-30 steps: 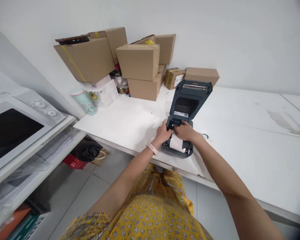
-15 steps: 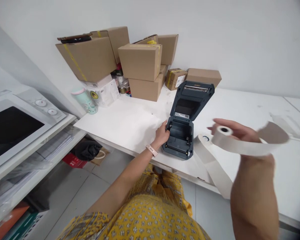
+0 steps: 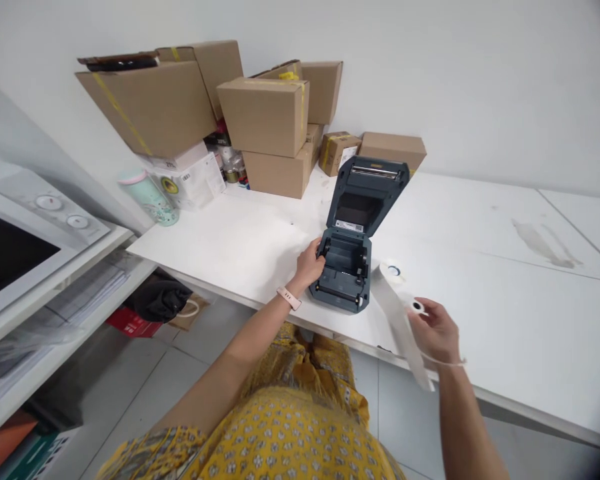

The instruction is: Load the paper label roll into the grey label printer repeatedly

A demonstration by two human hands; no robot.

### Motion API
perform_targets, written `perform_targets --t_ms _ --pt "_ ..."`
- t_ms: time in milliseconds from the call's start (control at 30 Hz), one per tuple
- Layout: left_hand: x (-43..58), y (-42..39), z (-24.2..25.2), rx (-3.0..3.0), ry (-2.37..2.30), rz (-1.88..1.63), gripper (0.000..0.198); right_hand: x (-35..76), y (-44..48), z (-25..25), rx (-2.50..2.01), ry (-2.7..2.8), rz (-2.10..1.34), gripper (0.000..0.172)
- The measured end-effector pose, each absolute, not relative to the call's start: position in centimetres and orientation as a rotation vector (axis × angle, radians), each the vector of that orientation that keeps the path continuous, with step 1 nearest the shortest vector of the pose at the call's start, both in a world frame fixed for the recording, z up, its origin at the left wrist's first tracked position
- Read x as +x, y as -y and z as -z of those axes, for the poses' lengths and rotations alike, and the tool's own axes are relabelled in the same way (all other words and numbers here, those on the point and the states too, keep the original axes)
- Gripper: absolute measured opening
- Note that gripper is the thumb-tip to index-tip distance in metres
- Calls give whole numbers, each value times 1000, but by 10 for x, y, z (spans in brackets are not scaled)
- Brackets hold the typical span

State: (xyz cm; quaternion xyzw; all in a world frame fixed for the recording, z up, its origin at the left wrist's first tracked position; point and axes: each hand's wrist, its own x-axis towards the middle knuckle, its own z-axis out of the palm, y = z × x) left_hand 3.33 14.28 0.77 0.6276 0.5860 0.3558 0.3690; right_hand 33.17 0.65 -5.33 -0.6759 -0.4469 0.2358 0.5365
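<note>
A dark grey label printer stands on the white table with its lid raised. Its roll compartment shows no roll inside. My left hand grips the printer's left side, fingers curled over the edge. My right hand is closed round a small white paper roll with a dark core, just right of the printer. A thin loose end of paper trails by the wrist. Between the printer and that hand, a larger label roll lies on the table, its wide strip running over the front edge.
Cardboard boxes are stacked against the wall at the back left. A mint tumbler stands near the table's left end. Further left, a white microwave sits on a shelf unit. The table's front edge is close to my body.
My right hand has come down and left with the small paper roll, nearer the table and the label strip. My left hand stays on the printer. The view has shifted slightly right.
</note>
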Motion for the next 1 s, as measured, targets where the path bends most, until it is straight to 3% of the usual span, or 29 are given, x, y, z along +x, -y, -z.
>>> perform_targets --t_ms 233,400,533,800,1000 --pt "34 -145 -4 1630 -1514 -914 64 294 -24 64 -1646 1067 -582 52" --pt "34 -145 -2 1632 -1515 -914 63 300 -15 62 -1461 1042 -766 64" --pt "34 -146 -3 1654 -1510 -914 63 333 -17 59 -1393 974 -849 57" --pt "35 -145 -1 1634 -1494 -937 64 373 -96 26 -1269 1491 -1447 90" --pt "35 -145 -2 1648 -1509 -927 65 362 -124 16 -1209 1711 -1567 87"
